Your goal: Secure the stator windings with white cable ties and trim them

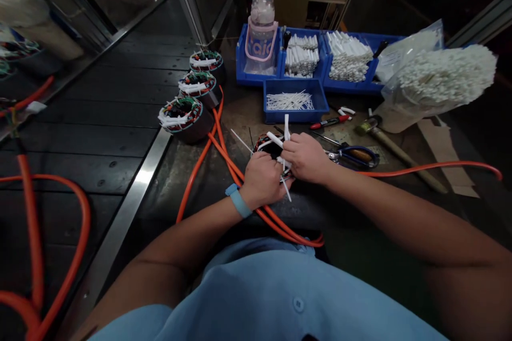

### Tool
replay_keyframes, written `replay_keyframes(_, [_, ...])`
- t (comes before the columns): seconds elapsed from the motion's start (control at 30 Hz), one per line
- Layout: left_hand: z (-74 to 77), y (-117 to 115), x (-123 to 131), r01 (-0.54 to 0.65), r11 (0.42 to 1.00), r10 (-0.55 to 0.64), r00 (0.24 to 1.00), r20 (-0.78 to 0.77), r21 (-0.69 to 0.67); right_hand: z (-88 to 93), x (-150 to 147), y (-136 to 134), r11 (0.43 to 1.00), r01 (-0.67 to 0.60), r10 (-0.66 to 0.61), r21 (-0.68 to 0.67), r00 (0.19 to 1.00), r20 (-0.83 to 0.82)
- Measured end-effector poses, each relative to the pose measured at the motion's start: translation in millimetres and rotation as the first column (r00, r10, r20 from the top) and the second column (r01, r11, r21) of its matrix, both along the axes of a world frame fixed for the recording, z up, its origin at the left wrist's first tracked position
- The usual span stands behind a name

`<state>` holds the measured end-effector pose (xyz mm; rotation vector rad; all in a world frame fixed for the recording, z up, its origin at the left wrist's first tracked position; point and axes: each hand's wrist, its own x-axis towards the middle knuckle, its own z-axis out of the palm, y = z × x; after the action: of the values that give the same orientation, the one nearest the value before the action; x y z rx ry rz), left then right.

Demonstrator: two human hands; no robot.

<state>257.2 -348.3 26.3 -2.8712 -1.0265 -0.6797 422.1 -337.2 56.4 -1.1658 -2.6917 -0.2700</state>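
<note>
The stator (269,145) lies flat on the table (248,112), axis upright, white sleeves (286,127) pointing to 12 o'clock. Left hand (262,180) and right hand (306,158), together, clamp it from 6 o'clock.

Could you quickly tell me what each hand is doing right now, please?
Left hand: closed on the wound coil on the bench.
Right hand: closed, gripping white ties at the same coil.

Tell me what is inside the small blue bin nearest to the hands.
The small blue bin holds a loose pile of thin white cable ties, lying flat on its bottom. Its front wall hides the nearest strip of the floor, so anything there cannot be seen.
</note>
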Motion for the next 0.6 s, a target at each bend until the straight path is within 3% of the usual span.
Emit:
replay_keyframes(0.1, [4.1, -3.4, -0.6, 0.004, 0.999, -0.005, 0.999, -0.053, -0.033, -1.2, 5.0, -1.8, 0.998, 0.016, -0.021, -0.067, 0.997, -0.075])
replay_keyframes(0.17, [9.9, -5.4, -6.9, 0.059, 0.997, -0.062, 0.996, -0.056, -0.051, -4.0, 10.9, -8.4, 0.992, 0.013, -0.046, -0.126, 0.963, -0.265])
replay_keyframes(0.23, [18.0, -4.1, -19.4, 0.115, 0.993, -0.115, 0.993, 0.006, -0.032, -8.5, 18.4, -21.3, 0.981, 0.067, -0.147, -0.181, 0.866, -0.478])
replay_keyframes(0.27, [22.6, -1.3, -27.3, 0.134, 0.991, -0.134, 0.990, 0.044, -0.009, -11.3, 23.9, -30.6, 0.971, 0.124, -0.216, -0.206, 0.827, -0.519])
replay_keyframes(0.33, [32.0, 9.5, -44.3, 0.176, 0.984, -0.178, 0.982, 0.060, 0.033, -17.4, 43.3, -54.7, 0.936, 0.281, -0.346, -0.211, 0.842, -0.413])
replay_keyframes(0.43, [44.0, 35.8, -63.9, 0.317, 0.948, -0.315, 0.939, -0.141, -0.008, -26.2, 108.7, -98.1, 0.868, 0.487, -0.494, -0.097, 0.867, -0.067])
replay_keyframes(0.53, [51.2, 58.7, -70.3, 0.408, 0.912, -0.399, 0.864, -0.308, -0.038, -32.5, 211.4, -135.4, 0.720, 0.687, -0.687, 0.097, 0.726, -0.038])
replay_keyframes(0.6, [52.7, 62.1, -66.9, 0.457, 0.889, -0.431, 0.827, -0.361, -0.016, -32.8, 272.2, -147.6, 0.602, 0.795, -0.790, 0.072, 0.607, -0.084])
